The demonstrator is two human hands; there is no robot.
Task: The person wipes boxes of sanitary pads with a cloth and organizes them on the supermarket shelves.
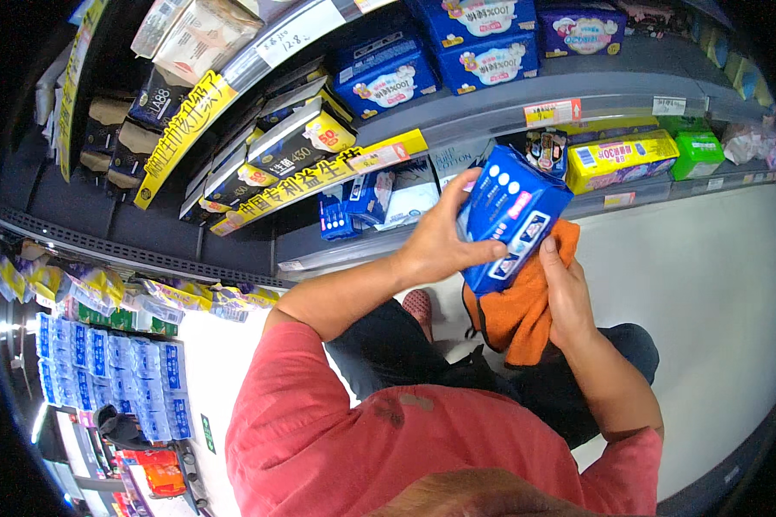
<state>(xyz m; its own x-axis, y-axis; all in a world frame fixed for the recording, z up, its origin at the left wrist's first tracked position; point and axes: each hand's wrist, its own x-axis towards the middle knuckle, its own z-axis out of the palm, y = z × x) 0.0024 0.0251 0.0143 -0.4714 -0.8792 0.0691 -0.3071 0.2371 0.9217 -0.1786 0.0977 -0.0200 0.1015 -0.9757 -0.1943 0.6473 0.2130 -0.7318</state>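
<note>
A blue plastic-wrapped package (514, 210) with printed writing is tilted in front of the lower store shelf. My left hand (443, 239) grips it from the left side, the thumb pressed across its face. An orange cloth (524, 316) with a dark edge hangs from my right hand (566, 291), partly behind the package. The thumb of that hand lies by the package's lower right edge; the other fingers are mostly hidden behind the cloth.
Blue packs (388, 77) and black boxes (297, 142) fill the upper shelf. Along the bottom shelf (640, 191) stand a yellow pack (624, 158) and a green pack (697, 154). Stacked bottled-water packs (113, 368) are at left. My knees are bent near the pale floor (705, 278).
</note>
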